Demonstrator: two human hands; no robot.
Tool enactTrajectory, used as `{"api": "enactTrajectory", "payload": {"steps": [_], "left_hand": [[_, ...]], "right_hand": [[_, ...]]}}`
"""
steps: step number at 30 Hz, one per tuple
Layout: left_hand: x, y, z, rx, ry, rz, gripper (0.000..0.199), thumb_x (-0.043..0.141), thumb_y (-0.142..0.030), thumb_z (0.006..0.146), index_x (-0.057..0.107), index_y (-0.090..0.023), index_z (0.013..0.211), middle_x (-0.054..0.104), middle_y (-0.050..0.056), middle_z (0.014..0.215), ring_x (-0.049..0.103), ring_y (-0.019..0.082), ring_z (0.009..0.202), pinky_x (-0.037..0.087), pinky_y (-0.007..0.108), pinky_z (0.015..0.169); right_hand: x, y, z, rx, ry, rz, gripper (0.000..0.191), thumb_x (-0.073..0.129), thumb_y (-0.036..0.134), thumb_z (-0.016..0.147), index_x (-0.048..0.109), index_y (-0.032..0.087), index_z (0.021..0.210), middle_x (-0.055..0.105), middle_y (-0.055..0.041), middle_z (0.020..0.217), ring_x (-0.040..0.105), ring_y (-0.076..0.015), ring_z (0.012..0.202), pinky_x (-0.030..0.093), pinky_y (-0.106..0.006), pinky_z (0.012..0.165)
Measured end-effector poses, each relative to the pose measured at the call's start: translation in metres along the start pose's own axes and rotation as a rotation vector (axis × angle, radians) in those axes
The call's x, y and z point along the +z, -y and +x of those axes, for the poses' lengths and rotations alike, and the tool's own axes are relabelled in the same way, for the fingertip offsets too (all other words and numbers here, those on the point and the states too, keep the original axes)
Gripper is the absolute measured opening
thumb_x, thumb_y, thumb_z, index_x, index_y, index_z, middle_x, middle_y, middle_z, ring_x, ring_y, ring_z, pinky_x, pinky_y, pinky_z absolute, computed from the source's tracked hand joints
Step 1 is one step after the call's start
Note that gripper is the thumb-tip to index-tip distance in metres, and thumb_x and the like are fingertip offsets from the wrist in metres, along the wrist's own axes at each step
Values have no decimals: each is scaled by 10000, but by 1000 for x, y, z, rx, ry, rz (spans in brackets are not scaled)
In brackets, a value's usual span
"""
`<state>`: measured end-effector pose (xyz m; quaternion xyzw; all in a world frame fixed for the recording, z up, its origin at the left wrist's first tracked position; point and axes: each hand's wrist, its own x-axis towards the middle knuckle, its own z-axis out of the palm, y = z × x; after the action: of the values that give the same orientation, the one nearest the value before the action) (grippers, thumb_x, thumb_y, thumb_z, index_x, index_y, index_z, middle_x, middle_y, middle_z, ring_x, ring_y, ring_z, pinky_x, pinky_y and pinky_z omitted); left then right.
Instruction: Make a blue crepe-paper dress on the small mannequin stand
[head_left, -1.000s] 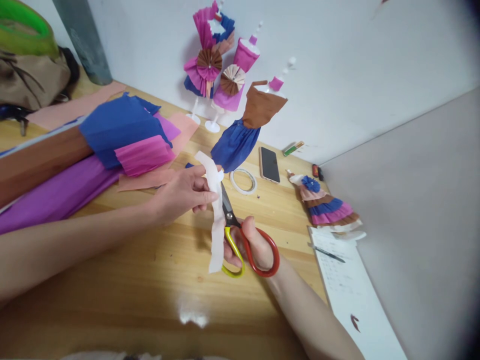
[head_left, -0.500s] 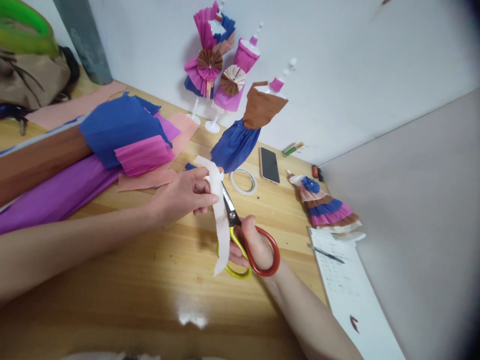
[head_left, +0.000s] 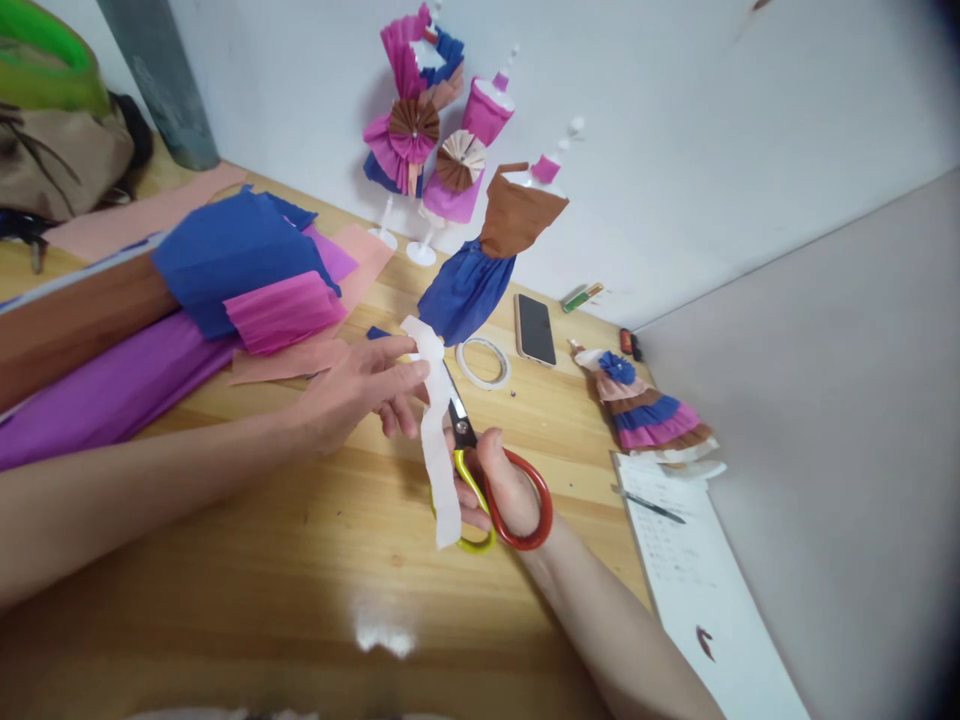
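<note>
A narrow white paper strip hangs down over the table, its upper part at the fingertips of my left hand. The thumb and index finger lie near its top, with the other fingers loosely curled apart. My right hand is closed around the handles of a pair of scissors, with one red loop and one yellow loop. The blades point up and away, and the strip partly hides them and the yellow loop. Whether the blades touch the paper I cannot tell.
Crepe paper sheets lie at left. Paper-dressed mannequins stand by the wall. Beyond the scissors are a tape roll and phone. At right are a striped paper dress and a written sheet with a pen.
My left thumb and fingers have loosened and shifted up along the strip. The strip now hangs a little straighter, its lower end swung slightly right. The scissors stay nearly in place.
</note>
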<state>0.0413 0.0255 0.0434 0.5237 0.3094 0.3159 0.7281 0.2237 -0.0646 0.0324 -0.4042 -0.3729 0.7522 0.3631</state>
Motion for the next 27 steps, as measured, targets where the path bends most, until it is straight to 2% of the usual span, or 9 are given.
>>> {"api": "enactTrajectory", "payload": {"steps": [2, 5, 9, 13, 20, 27], "left_hand": [[-1, 0, 1, -14, -11, -41, 414, 637, -560, 845, 589, -152, 901, 692, 50, 753, 666, 151, 503, 445, 206, 398], [-2, -2, 3, -11, -80, -47, 455, 666, -587, 805, 623, -139, 865, 645, 37, 653, 619, 128, 506, 406, 182, 395], [0, -6, 5, 1, -126, -69, 293, 770, -396, 747, 680, -121, 793, 549, -10, 550, 471, 66, 485, 309, 151, 400], [1, -5, 6, 27, -143, -143, 151, 769, -227, 703, 704, -116, 782, 569, -17, 585, 422, 41, 462, 277, 158, 403], [3, -3, 5, 140, -197, -97, 118, 736, -146, 707, 690, -129, 815, 534, -58, 543, 438, 43, 435, 310, 153, 383], [4, -4, 5, 158, -182, -86, 121, 713, -133, 721, 693, -136, 840, 535, -66, 557, 433, 32, 431, 315, 143, 382]], "right_hand": [[-1, -2, 0, -7, 6, 12, 650, 544, 851, 730, 498, 210, 829, 374, 118, 475, 213, -28, 306, 185, -175, 311], [-2, -5, 0, -20, 28, -4, 607, 536, 820, 770, 498, 216, 821, 377, 106, 481, 225, -33, 306, 186, -174, 311], [0, -6, 0, -35, 72, -12, 600, 508, 819, 789, 505, 219, 816, 363, 95, 493, 245, -35, 317, 205, -170, 316], [0, -6, -2, -8, 67, 3, 599, 504, 814, 797, 499, 215, 801, 373, 88, 508, 249, -31, 329, 202, -161, 314], [-4, -10, -1, 0, 127, 58, 646, 566, 825, 743, 514, 196, 885, 472, 79, 540, 296, -30, 314, 221, -156, 293], [-4, -13, -1, -19, 121, 28, 669, 543, 832, 751, 531, 175, 876, 536, 42, 567, 381, -55, 342, 279, -180, 337]]}}
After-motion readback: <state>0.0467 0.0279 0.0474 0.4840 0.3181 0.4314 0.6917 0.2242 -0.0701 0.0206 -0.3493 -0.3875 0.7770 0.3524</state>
